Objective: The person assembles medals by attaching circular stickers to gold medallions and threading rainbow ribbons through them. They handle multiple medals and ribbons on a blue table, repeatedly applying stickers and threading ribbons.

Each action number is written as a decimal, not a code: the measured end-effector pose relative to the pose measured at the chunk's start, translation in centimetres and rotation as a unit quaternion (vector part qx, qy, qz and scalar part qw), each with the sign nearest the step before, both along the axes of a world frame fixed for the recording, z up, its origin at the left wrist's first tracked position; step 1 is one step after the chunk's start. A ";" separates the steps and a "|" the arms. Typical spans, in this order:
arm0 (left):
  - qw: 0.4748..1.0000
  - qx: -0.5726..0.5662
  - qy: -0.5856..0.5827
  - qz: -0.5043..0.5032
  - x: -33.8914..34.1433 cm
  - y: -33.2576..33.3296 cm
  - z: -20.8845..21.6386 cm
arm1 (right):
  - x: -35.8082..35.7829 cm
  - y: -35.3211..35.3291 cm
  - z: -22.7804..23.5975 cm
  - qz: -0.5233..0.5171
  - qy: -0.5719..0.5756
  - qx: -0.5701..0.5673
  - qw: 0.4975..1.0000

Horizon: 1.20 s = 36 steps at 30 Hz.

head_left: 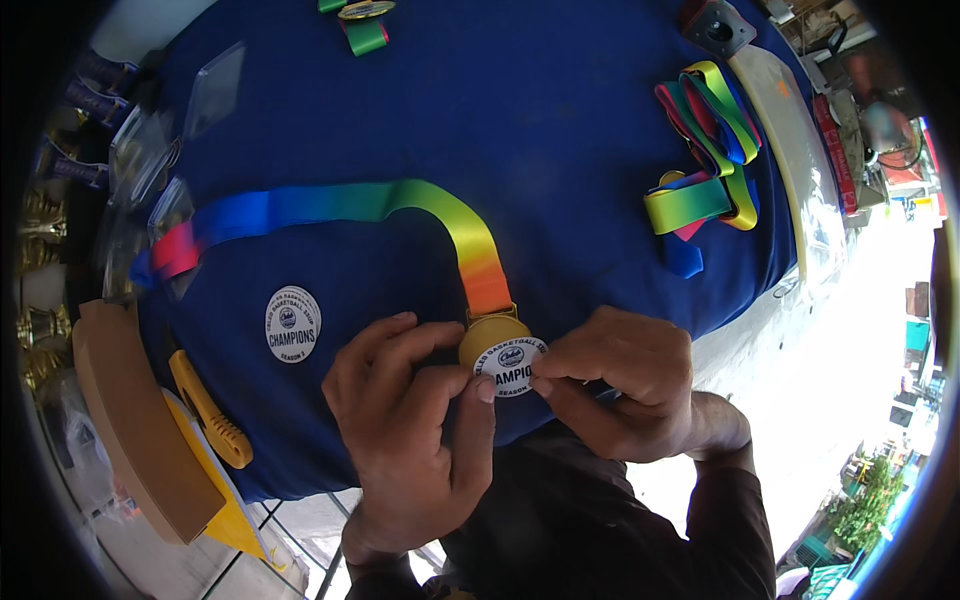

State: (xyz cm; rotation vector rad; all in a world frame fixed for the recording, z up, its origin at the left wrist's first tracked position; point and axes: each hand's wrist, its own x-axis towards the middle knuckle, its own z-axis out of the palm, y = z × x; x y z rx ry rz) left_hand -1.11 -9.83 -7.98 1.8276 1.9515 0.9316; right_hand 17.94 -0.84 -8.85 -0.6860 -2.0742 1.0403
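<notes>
**Fitting a flat, round, white printed disc to a round, gold-coloured metal medal: apparently part-way done**

Bracketing the medal from its left with the bare left hand: index finger at the upper-left rim, thumb against the disc's lower-left edge. Pinching the disc's right edge, from right of the medal, between thumb and index finger of the bare right hand. Covering most of the medal's face, but offset toward lower right, leaving gold exposed at upper left; probably needing centring and pressing. Cannot tell whether stuck down.

Already joined to the medal's top: a flat, rainbow-coloured fabric ribbon, running up and leftward. Lying left of the medal, on dark-blue cloth: a loose, white, round second disc, seemingly left to be fitted. Farther left: a yellow, long-handled plastic cutter. Well to the medal's upper right: a heap of folded rainbow ribbons. Farthest, above and left of the medal: another gold-coloured medal, face too slanted to judge.
</notes>
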 end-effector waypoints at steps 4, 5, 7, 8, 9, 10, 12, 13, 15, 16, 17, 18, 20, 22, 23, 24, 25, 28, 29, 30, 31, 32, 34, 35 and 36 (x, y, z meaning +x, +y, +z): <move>1.000 0.016 0.000 -0.001 0.4 0.1 0.0 | 0.0 0.2 0.1 -0.012 -0.028 0.020 0.999; 1.000 0.008 -0.007 -0.006 0.6 0.0 0.0 | 0.2 0.4 0.2 -0.009 -0.026 0.019 0.999; 1.000 0.009 -0.005 -0.009 0.8 -0.1 0.0 | 0.7 0.7 0.6 0.002 -0.044 -0.004 0.999; 1.000 0.016 0.003 -0.007 0.8 -0.1 -0.1 | 0.9 0.8 0.9 0.009 -0.051 -0.020 0.998; 1.000 0.015 0.012 -0.005 0.8 -0.1 -0.1 | 1.1 0.8 1.1 0.020 -0.052 -0.026 0.998; 1.000 0.021 0.011 -0.004 0.8 -0.1 -0.2 | 1.3 0.8 1.3 0.031 -0.058 -0.037 0.997; 1.000 0.018 0.009 0.001 0.8 -0.2 -0.1 | 1.6 0.7 1.5 0.042 -0.059 -0.046 0.996; 1.000 0.017 0.009 -0.004 0.8 -0.3 -0.1 | 1.6 0.6 1.5 0.041 -0.052 -0.044 0.997; 1.000 0.019 0.010 -0.009 0.9 -0.4 0.0 | 1.7 0.5 1.4 0.045 -0.046 -0.043 0.997; 1.000 0.009 0.019 -0.007 1.0 -0.5 0.0 | 1.6 0.5 1.2 0.049 -0.048 -0.043 0.997; 1.000 0.002 0.025 -0.003 1.0 -0.5 0.0 | 1.6 0.5 1.1 0.052 -0.053 -0.046 0.996; 1.000 -0.004 0.030 0.002 1.1 -0.5 -0.1 | 1.6 0.6 0.9 0.059 -0.046 -0.041 0.996; 0.999 -0.008 0.038 0.004 1.3 -0.5 -0.2 | 1.7 0.7 0.7 0.073 -0.031 -0.041 0.996; 0.999 -0.009 0.039 0.009 1.3 -0.4 -0.3 | 1.7 1.0 0.6 0.078 -0.037 -0.031 0.996; 0.999 -0.009 0.036 0.015 1.4 -0.3 -0.3 | 1.7 1.2 0.5 0.082 -0.038 -0.028 0.995; 0.999 -0.010 0.033 0.020 1.4 -0.2 -0.3 | 1.7 1.3 0.5 0.083 -0.047 -0.025 0.995; 0.999 -0.013 0.032 0.022 1.4 -0.2 -0.3 | 1.6 1.5 0.5 0.084 -0.056 -0.022 0.995; 0.999 -0.026 0.033 0.030 1.4 -0.1 -0.1 | 1.6 1.9 0.4 0.107 -0.054 -0.034 0.992; 0.998 -0.031 0.034 0.031 1.4 0.0 0.0 | 1.6 2.1 0.4 0.117 -0.050 -0.040 0.991; 0.998 -0.035 0.036 0.031 1.5 0.0 0.1 | 1.6 2.2 0.4 0.122 -0.052 -0.042 0.990; 0.998 -0.038 0.036 0.035 1.5 0.0 0.1 | 1.6 2.3 0.4 0.127 -0.056 -0.043 0.989; 0.998 -0.039 0.037 0.038 1.5 0.0 0.1 | 1.6 2.4 0.4 0.129 -0.057 -0.044 0.989; 0.997 -0.043 0.038 0.042 1.5 0.0 0.1 | 1.6 2.4 0.4 0.130 -0.060 -0.044 0.989; 0.997 -0.044 0.039 0.044 1.5 0.0 0.1 | 1.6 2.4 0.4 0.128 -0.062 -0.044 0.989; 0.997 -0.045 0.039 0.046 1.6 0.0 0.0 | 1.6 2.3 0.3 0.127 -0.061 -0.043 0.989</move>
